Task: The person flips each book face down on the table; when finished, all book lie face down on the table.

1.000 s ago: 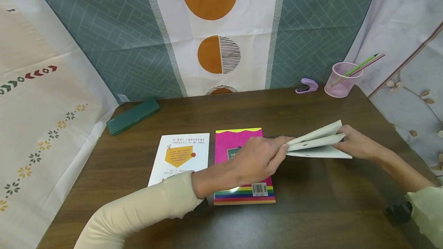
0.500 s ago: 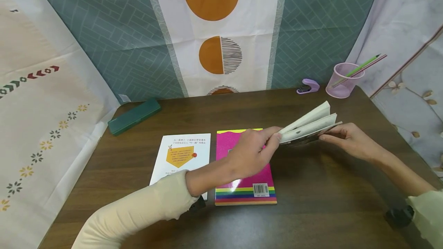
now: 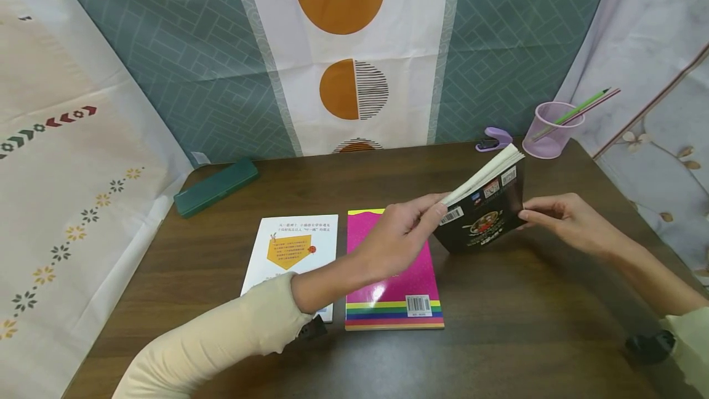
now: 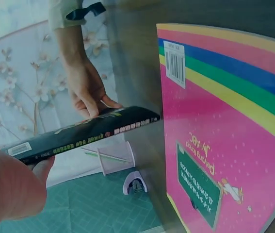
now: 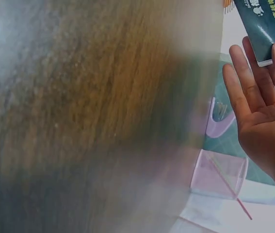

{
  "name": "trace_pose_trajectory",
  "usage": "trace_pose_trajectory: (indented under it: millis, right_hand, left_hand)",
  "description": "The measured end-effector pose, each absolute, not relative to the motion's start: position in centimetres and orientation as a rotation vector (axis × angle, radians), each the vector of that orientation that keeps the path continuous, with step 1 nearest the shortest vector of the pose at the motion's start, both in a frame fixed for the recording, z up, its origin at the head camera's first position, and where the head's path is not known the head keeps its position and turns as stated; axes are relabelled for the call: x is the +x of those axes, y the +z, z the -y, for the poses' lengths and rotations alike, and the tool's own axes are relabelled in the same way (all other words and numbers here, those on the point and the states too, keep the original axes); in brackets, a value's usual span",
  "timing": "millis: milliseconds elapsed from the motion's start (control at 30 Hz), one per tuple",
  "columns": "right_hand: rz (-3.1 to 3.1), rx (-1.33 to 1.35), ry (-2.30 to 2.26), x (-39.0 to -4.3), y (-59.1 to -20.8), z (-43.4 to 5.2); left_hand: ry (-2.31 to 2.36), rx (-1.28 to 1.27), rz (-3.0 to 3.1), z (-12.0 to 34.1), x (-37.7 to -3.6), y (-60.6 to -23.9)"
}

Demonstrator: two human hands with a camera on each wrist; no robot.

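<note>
A black-covered book is held tilted over the table, its back cover with barcode and round picture facing me. My left hand grips its upper left corner, thumb on the cover. My right hand pinches the right edge between thumb and fingers. In the left wrist view the book's spine shows between both hands. The right wrist view shows my right thumb on a corner of the cover, other fingers spread behind. Under my left forearm lie a pink book and a white book.
At the back left of the wooden table lies a dark green case. A purple stapler and a pink mesh cup holding pencils stand at the back right. Patterned cloth hangs behind and at both sides.
The black book has swung from lying nearly flat with fanned pages to a steep tilt, back cover toward me, pages closer together. My right hand has shifted left along with it.
</note>
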State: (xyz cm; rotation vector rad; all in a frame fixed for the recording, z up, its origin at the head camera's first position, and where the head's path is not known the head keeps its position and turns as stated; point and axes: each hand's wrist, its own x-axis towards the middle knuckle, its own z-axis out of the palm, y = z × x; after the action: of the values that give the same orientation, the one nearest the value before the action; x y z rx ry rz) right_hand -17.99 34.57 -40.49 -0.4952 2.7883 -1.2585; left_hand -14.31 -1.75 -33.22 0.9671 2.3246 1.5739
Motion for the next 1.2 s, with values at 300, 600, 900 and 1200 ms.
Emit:
trace_pose_trajectory:
  millis: [300,600,900,1200]
  right_hand:
    - [-2.779,-0.491,-1.302,-17.9,-40.2,-35.0]
    - [-2.79,-0.46,-1.378,-18.0,-39.5,-35.3]
    - [-2.751,-0.405,-1.422,-18.0,-38.7,-35.2]
    - [-2.633,-0.25,-1.6,-18.4,-37.8,-35.5]
  left_hand:
    - [1.54,1.107,-2.391,2.1,-14.7,-33.1]
    - [1.531,1.095,-2.535,2.8,-15.5,-33.5]
    - [1.615,1.042,-2.554,3.4,-16.0,-34.0]
    - [1.571,0.966,-2.593,4.0,-15.9,-34.6]
